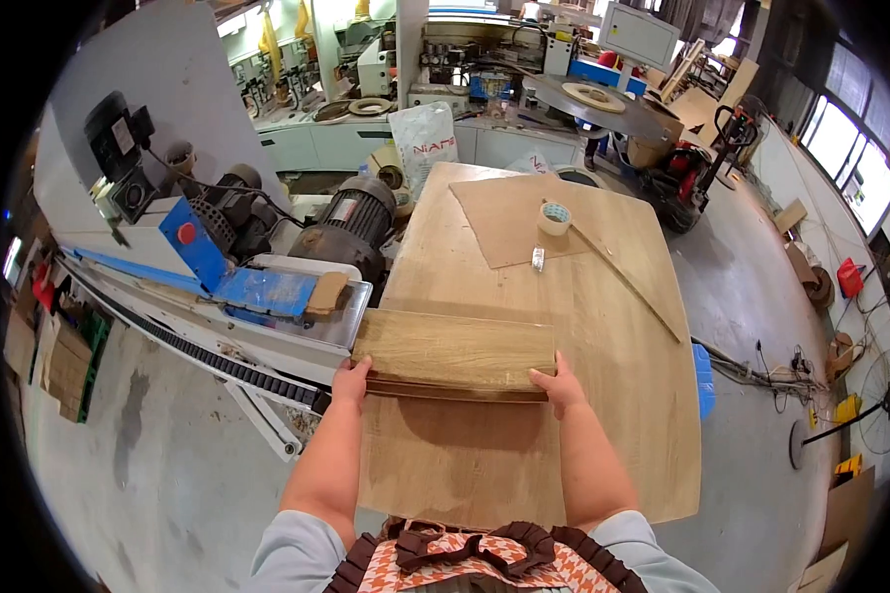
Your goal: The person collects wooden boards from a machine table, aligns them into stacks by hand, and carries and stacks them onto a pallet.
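Observation:
A short stack of wood-grain boards lies crosswise in front of me, over the near half of the wooden tabletop. My left hand grips the left end of the stack, thumb on top and the other fingers hidden at the side. At the right end, my right hand clasps the boards with its thumb pressed on the top face. The stack's left end is right beside the metal plate of the machine. The boards' undersides are hidden.
Farther up the table are a cardboard sheet, a tape roll, a smaller clear roll and a thin strip. A motor stands left; a pallet jack and fan are to the right.

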`<act>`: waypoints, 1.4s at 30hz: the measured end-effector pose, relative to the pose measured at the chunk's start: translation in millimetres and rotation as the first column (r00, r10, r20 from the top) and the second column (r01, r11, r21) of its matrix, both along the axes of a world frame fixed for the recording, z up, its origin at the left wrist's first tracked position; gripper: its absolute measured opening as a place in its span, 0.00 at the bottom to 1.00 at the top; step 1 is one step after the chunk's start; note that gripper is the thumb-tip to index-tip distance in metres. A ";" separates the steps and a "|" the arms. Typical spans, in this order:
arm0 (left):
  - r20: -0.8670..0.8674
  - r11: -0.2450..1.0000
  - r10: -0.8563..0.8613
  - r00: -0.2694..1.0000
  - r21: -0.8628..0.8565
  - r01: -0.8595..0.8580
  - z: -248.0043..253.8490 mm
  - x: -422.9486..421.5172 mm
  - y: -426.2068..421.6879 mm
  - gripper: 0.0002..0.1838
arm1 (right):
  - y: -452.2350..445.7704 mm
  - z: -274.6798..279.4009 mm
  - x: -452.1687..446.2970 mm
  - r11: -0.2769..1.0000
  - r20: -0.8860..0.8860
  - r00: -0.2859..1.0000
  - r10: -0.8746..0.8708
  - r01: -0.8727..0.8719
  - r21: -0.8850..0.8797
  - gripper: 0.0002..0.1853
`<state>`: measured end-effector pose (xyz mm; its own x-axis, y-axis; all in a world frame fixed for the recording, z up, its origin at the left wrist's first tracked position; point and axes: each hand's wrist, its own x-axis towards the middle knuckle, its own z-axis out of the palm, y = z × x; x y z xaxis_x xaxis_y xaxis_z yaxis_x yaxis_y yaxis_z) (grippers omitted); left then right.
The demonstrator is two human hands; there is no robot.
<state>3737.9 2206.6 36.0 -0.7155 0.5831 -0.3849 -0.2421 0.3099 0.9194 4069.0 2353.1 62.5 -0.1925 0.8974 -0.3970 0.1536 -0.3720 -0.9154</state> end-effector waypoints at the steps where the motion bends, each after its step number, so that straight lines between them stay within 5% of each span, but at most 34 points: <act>1: 0.017 1.000 0.021 1.000 -0.004 -0.021 9.7 5.8 -0.9 0.24 | 2.8 -6.4 1.0 0.999 -0.042 0.999 0.020 -0.021 -0.030 0.33; 5: 0.041 0.984 -0.099 0.994 0.151 0.091 -35.9 -16.6 -4.3 0.23 | -0.2 -4.5 11.3 0.992 -0.113 0.992 0.058 -0.070 -0.104 0.31; 12: 0.113 0.992 -0.113 0.987 -0.044 0.119 26.0 52.3 -83.1 0.26 | -67.7 7.8 67.0 0.984 -0.127 0.982 0.141 -0.153 -0.090 0.35; 15: 0.281 0.983 -0.180 0.943 0.008 0.185 34.8 69.0 -138.3 0.29 | -104.5 -26.2 110.5 0.967 -0.006 0.970 0.242 -0.242 -0.079 0.35; 19: 0.363 0.934 -0.267 0.893 -0.132 0.333 42.4 68.5 -192.6 0.30 | -139.5 4.0 124.0 0.917 -0.171 0.937 0.305 -0.337 -0.214 0.34; 22: 0.437 0.936 -0.303 0.847 -0.032 0.351 32.0 61.3 -198.4 0.28 | -149.8 -8.7 128.1 0.922 -0.116 0.954 0.276 -0.297 -0.249 0.34; 24: 0.414 0.927 -0.305 0.857 -0.077 0.367 36.5 64.1 -193.3 0.27 | -151.2 1.1 115.1 0.932 0.009 0.952 0.306 -0.297 -0.209 0.34; 28: 0.402 0.951 -0.253 0.880 -0.063 0.303 29.9 66.2 -195.7 0.26 | -152.2 3.9 107.9 0.949 -0.106 0.968 0.229 -0.246 -0.198 0.36; 33: 0.271 0.951 -0.254 0.928 0.244 0.189 33.8 71.7 -194.3 0.32 | -147.9 18.2 108.9 0.978 -0.260 0.943 0.206 -0.194 0.071 0.37; 35: 0.231 0.939 -0.197 0.953 0.324 0.116 39.9 78.1 -186.2 0.37 | -148.1 17.5 108.4 0.963 -0.214 0.956 0.198 -0.150 0.222 0.38; 39: 0.034 0.891 -0.266 0.963 0.390 0.232 34.0 81.1 -186.3 0.38 | -149.8 -7.9 122.1 0.884 -0.037 0.965 0.259 -0.222 0.412 0.41; 42: -0.150 0.924 -0.271 0.951 0.238 0.301 38.0 94.0 -182.8 0.38 | -147.5 -16.1 127.6 0.843 0.114 0.952 0.284 -0.305 0.442 0.45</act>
<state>3831.9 2023.8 74.0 -0.5333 0.8369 -0.1233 -0.0689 0.1023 0.9924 4196.6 2205.6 46.4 -0.4686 0.8832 0.0220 0.2330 0.1475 -0.9612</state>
